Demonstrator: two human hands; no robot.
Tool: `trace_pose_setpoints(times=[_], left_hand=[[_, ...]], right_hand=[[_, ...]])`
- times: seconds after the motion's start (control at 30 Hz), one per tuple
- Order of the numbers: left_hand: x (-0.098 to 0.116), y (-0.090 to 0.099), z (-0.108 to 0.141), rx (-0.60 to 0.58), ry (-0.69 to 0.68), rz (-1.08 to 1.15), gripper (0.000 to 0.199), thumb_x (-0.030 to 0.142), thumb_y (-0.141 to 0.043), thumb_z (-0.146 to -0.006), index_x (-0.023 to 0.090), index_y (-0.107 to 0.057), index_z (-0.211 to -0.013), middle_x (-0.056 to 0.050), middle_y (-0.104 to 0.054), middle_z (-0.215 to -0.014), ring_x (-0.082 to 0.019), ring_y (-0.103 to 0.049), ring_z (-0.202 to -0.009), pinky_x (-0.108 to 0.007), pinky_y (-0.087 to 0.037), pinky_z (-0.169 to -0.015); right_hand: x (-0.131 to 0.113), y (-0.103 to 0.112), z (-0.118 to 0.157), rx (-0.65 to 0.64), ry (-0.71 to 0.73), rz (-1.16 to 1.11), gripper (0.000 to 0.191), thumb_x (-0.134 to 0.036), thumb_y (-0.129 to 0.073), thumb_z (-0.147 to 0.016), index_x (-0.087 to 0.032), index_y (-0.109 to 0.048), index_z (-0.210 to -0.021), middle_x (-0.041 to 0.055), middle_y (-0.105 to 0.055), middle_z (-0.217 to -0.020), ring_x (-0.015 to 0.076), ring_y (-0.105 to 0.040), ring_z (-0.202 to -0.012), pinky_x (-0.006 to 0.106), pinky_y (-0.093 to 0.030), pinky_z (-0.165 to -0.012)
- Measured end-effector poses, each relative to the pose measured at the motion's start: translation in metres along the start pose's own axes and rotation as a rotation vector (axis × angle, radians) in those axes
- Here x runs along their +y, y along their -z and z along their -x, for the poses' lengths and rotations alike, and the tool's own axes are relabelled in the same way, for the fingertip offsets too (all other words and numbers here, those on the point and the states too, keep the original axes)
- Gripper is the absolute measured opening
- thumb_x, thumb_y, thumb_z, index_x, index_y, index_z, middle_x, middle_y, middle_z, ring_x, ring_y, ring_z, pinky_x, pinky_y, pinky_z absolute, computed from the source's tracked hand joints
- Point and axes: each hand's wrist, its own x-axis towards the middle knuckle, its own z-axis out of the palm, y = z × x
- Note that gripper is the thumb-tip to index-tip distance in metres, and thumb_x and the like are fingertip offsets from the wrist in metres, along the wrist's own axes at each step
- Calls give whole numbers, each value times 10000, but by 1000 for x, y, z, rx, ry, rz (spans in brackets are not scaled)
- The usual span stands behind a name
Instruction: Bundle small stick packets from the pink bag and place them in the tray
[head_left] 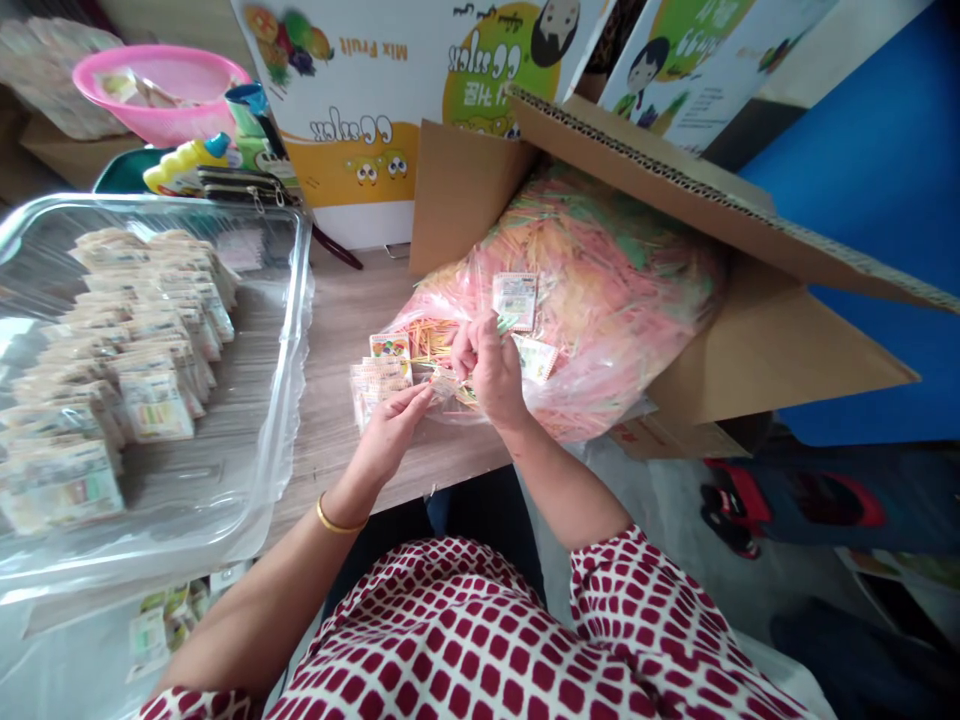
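My left hand [395, 430] pinches a small packet [444, 385] by its edge, just over the front of a clear plastic bag. Close beside it, my right hand [489, 372] is closed, with a few thin pale-green sticks [511, 323] showing past its fingers. The large clear bag [600, 290] bulges with thin pink, yellow and green sticks. Two flat printed packets, one upper [516, 298] and one lower [535, 358], lie on the bag near my right hand. A small stack of packets [375, 385] sits on the table left of my fingers.
At left, a clear plastic tray [296, 300] holds rows of packets. Behind it stand a pink basket [169, 120], a yellow bottle [184, 165] and a dark zip pouch [244, 187]. An open cardboard box [720, 350] surrounds the bag's far side; printed cartons [360, 90] stand behind.
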Motion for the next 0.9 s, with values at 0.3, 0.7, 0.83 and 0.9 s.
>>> trace_pose_setpoints(times=[0.3,0.7,0.83,0.9], left_hand=[[-4,3,1,-6,52,66,351,483,-775,-868,216,-817,-1091,-53,-792,-1140,-240,-686,-1157,-397,-471,-1139],[-5,-1,1,35,40,148,328,430,-801,-845,215,-817,-1092,-65,-772,-1234,-283,-641,-1281,-454,-456,-1175],[-2,-1,1,1,30,141,323,421,-779,-871,224,-810,-1125,-62,-758,-1271,-287,-609,-1328,-443,-441,-1185],[-1,-1,1,11,34,140,326,429,-782,-867,224,-813,-1119,-69,-756,-1276,-294,-606,-1330,-442,-445,-1176]], right_hand=[[21,0,1,-144,143,-51,530,-671,-376,-1034,-252,-546,-759,-4,-606,-689,160,-648,-727,359,-541,-888],[13,4,3,-139,28,-27,623,-705,-288,-1036,-252,-551,-699,22,-663,-722,196,-716,-862,388,-536,-958],[21,4,4,-168,2,44,595,-705,-296,-1035,-271,-651,-833,37,-763,-959,208,-711,-1001,389,-538,-994],[24,5,3,-197,-15,54,589,-693,-286,-1042,-288,-699,-928,31,-775,-1064,207,-706,-1059,383,-539,-1010]])
